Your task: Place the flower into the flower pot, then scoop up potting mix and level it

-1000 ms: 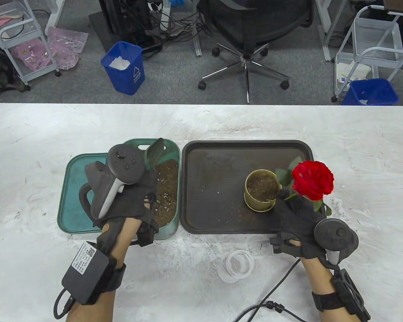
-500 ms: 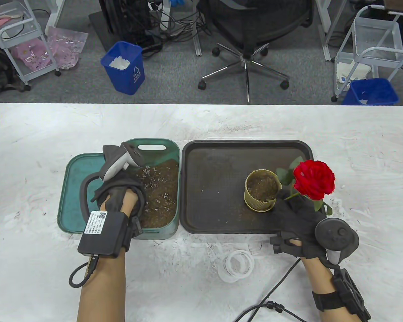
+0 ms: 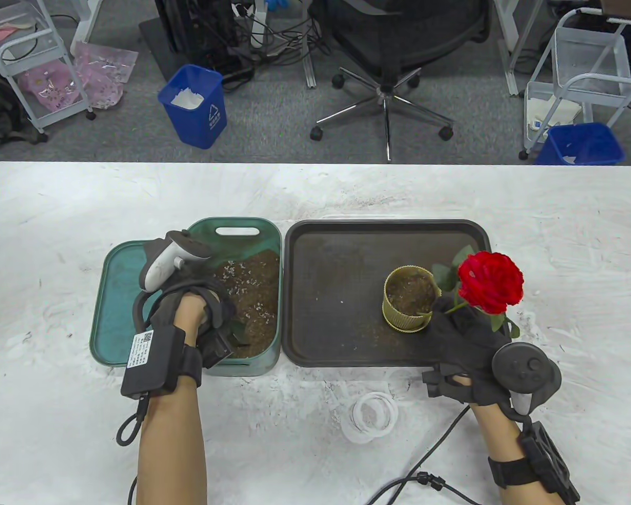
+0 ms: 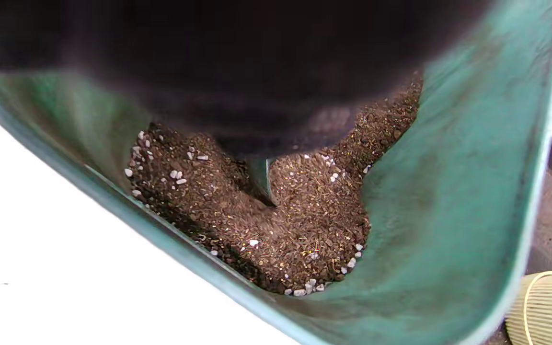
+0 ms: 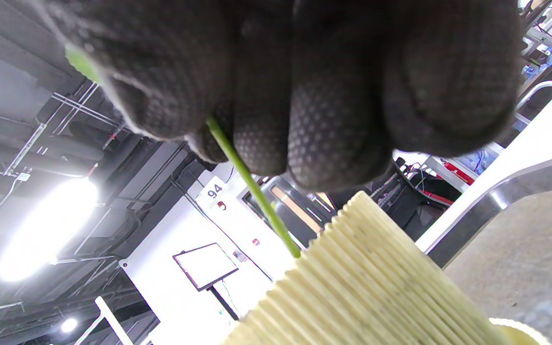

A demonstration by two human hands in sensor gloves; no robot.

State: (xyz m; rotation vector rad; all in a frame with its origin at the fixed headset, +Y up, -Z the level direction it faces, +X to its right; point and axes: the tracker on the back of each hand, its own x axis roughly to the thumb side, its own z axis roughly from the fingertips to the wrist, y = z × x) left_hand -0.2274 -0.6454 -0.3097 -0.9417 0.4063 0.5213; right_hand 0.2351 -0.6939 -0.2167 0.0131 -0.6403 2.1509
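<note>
White table (image 3: 315, 194) holds tape rings (image 3: 370, 418) near dark tray (image 3: 336, 347).

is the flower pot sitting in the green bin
No, the flower pot stands on the dark tray, to the right of the green bin of potting mix.

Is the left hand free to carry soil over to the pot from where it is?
Probably yes. The left hand is digging a scoop into the soil bin; the tray between bin and pot lies bare, though the right hand holds the rose beside it.
</note>
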